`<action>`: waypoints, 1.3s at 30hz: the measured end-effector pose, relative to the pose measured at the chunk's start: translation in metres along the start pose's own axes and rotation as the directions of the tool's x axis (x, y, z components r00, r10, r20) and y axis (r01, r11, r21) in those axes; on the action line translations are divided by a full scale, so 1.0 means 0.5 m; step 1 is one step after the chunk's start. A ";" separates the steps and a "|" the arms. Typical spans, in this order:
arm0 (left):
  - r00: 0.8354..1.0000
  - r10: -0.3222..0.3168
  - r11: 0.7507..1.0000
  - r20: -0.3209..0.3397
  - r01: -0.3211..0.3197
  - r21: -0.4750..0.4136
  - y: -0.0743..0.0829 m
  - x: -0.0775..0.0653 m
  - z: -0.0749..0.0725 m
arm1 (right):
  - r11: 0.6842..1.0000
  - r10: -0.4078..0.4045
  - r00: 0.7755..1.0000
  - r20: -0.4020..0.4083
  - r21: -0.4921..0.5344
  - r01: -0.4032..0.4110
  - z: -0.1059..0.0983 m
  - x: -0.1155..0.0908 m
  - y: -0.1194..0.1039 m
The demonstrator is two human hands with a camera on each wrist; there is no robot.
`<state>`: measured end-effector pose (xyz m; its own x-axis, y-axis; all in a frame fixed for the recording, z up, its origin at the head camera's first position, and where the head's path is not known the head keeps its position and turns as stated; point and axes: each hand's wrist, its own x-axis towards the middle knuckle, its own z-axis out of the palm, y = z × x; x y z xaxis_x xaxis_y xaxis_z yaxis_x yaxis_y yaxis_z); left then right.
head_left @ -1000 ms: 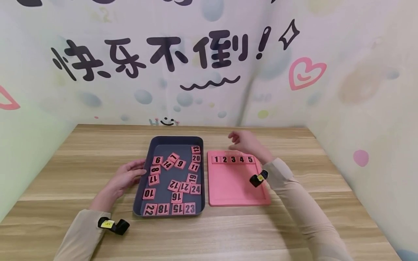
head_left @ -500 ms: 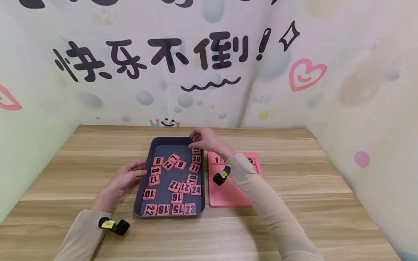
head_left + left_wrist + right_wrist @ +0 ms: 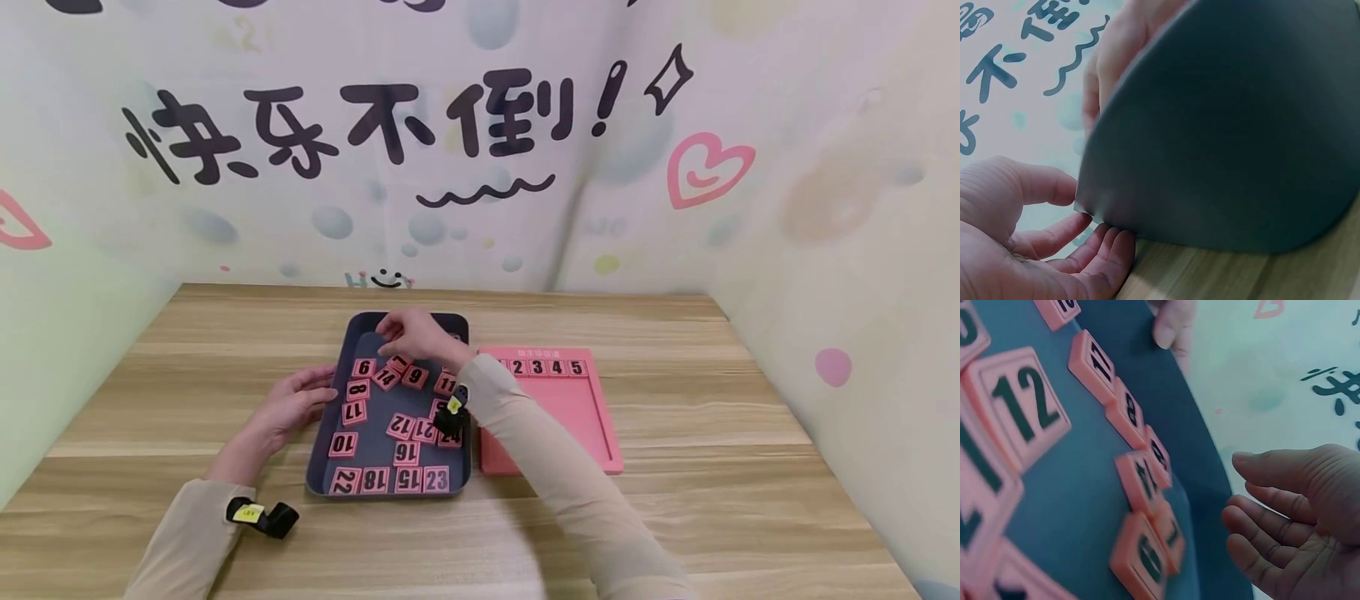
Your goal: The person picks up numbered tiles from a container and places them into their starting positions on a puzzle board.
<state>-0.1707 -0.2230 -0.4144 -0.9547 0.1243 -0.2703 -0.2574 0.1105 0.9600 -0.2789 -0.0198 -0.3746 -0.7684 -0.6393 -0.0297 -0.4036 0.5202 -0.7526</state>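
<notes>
My left hand (image 3: 296, 404) holds the left edge of a dark blue-grey tray (image 3: 315, 467). In the left wrist view the thumb meets the rim, with the fingertips against the outer wall (image 3: 1210, 156). My right hand (image 3: 412, 333) hovers over the tray's far part, just above the pink number tiles 14 (image 3: 386, 379) and 9 (image 3: 415, 377). In the right wrist view its fingers (image 3: 1260, 519) are parted and loosely bent, with nothing between them. Tile 6 (image 3: 364, 367) lies left of that cluster. The right hand and sleeve hide the tray's upper right tiles.
Right of the tray lies a pink board (image 3: 592, 454) with tiles 1 to 5 in a row along its top; the right sleeve covers part of it. Several more tiles, such as 16 (image 3: 406, 452) and 22 (image 3: 346, 481), lie scattered in the tray. A printed wall (image 3: 480, 242) stands behind the table.
My right hand has moved left from above the pink board's far edge, past the tray's upper right corner, to over the tiles at the tray's far middle. The left hand stays on the tray.
</notes>
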 end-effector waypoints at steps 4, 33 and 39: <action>1.000 -0.006 1.000 0.000 0.006 -0.004 0.001 0.000 -0.001 | 0.999 0.031 0.999 0.010 0.016 -0.031 0.024 0.014 -0.005; 1.000 0.002 1.000 0.008 -0.002 0.006 0.003 -0.002 -0.002 | 0.971 0.052 0.997 0.060 -0.236 -0.037 0.084 0.049 -0.009; 1.000 0.000 1.000 0.009 0.000 0.000 0.003 -0.002 -0.002 | 0.968 0.057 0.996 0.073 -0.249 -0.037 0.081 0.050 -0.010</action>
<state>-0.1702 -0.2240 -0.4128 -0.9535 0.1328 -0.2705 -0.2570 0.1105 0.9601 -0.2758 -0.0613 -0.3980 -0.7520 -0.6481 -0.1204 -0.4857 0.6683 -0.5635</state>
